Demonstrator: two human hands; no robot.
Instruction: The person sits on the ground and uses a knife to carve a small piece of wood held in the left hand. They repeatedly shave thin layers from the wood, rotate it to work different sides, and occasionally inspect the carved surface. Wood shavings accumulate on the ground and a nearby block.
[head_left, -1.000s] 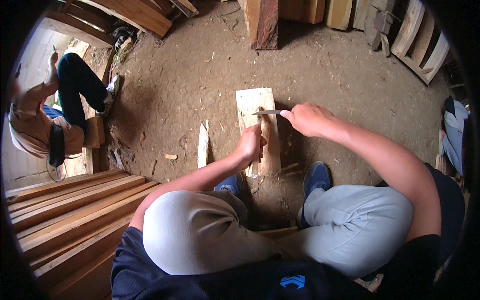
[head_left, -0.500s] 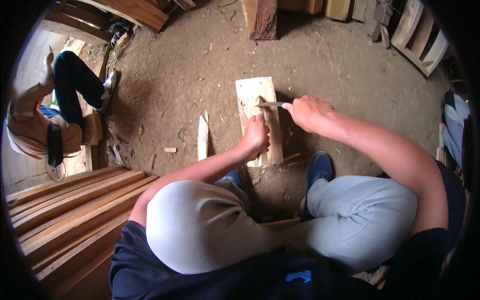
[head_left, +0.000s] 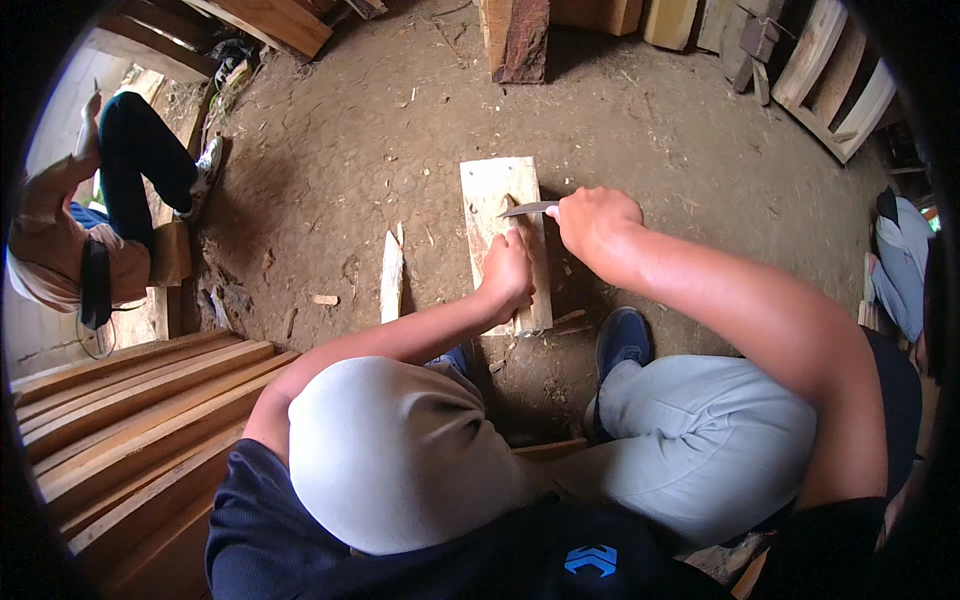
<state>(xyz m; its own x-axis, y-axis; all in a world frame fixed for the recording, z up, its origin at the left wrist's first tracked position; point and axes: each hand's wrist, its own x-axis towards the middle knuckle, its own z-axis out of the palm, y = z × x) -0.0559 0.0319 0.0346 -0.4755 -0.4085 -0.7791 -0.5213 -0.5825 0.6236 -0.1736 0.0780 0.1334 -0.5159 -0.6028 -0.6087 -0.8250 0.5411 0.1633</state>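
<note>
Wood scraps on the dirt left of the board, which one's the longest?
The pale splinter lying left of the board, pointed at its far end; it is much longer than the short, light chip farther left.

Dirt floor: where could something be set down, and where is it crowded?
Mostly bare: dirt floor between the right hand and slatted wooden frame, and between the board and the timber beam beyond. Crowded: the board, under the left hand and knife; a pointed splinter lies left.

head-worn fisheye, left of pair | faces down to ground (head_left: 340,150) | near, above knees (head_left: 365,440)
</note>
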